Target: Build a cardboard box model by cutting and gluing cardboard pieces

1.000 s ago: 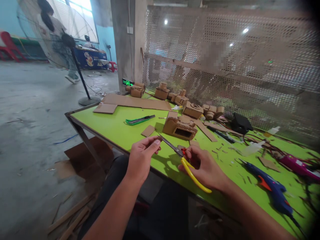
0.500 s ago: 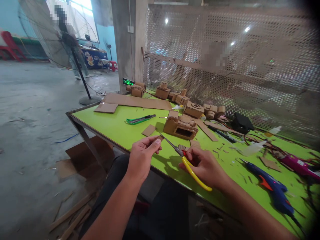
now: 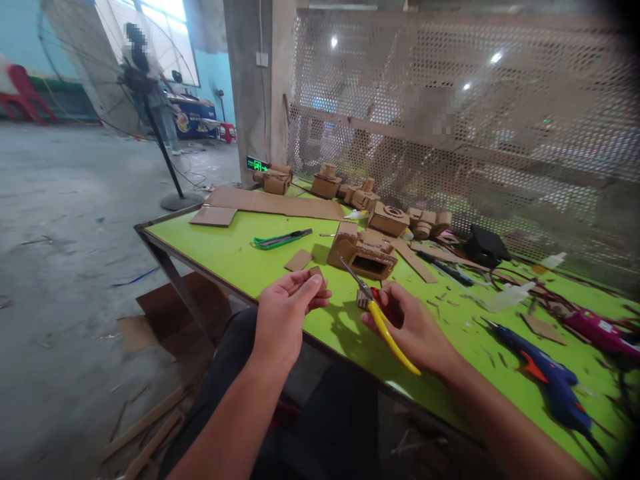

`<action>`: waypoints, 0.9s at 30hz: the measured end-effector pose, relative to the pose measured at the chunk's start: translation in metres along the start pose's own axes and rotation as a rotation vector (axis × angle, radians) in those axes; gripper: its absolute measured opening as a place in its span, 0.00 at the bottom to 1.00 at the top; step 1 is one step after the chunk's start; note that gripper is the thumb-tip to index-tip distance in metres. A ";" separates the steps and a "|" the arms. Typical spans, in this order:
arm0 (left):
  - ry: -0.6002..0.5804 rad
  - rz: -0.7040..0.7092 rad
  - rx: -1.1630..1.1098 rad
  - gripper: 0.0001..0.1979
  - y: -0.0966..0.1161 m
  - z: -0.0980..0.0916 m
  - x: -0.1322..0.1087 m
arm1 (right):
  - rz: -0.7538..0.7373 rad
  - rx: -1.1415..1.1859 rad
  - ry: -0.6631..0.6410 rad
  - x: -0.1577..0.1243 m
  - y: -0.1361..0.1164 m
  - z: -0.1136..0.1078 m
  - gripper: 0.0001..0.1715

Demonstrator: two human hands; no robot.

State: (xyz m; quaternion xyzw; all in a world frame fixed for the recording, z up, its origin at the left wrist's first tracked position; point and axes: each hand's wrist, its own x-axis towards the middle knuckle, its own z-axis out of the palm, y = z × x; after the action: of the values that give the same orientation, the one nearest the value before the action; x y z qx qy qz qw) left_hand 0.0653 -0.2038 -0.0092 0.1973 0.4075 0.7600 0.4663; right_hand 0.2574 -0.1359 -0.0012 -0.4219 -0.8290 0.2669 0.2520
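Observation:
Between the thumb and fingers of my left hand (image 3: 289,303) is a small piece of cardboard (image 3: 315,271). My right hand (image 3: 411,323) is closed around the yellow and red handles of a pair of scissors (image 3: 361,285). The blades point up and left, apart from the cardboard piece, in front of a cardboard model (image 3: 363,252) with a rectangular opening. A small flat cardboard square (image 3: 299,259) lies just beyond my left hand. Under the scissors sits a ridged cardboard scrap (image 3: 362,300), partly hidden.
The green table (image 3: 230,250) carries a green utility knife (image 3: 283,239), a long cardboard strip (image 3: 280,202) and several cardboard models (image 3: 389,218) along the back. On the right lie a blue glue gun (image 3: 543,373), a magenta glue gun (image 3: 597,330), cables and scraps. A perforated panel (image 3: 360,100) stands behind.
The scissors have moved away from the cardboard piece, their tip going right and up. My left hand still holds the piece and has shifted slightly. A person behind the fan has moved right.

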 end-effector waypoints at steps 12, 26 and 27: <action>-0.024 0.013 0.083 0.13 -0.002 -0.003 0.001 | -0.064 -0.064 -0.103 -0.003 -0.006 -0.001 0.23; -0.115 0.172 0.165 0.09 -0.007 -0.008 0.000 | -0.098 -0.120 -0.093 -0.006 -0.005 0.000 0.25; -0.116 0.185 0.174 0.09 -0.008 -0.009 0.001 | -0.104 -0.119 -0.087 -0.006 -0.004 0.001 0.25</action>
State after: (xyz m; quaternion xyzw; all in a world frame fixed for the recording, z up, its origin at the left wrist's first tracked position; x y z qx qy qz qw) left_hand 0.0634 -0.2054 -0.0207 0.3171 0.4243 0.7489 0.3983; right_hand 0.2580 -0.1433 -0.0003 -0.3804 -0.8744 0.2217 0.2037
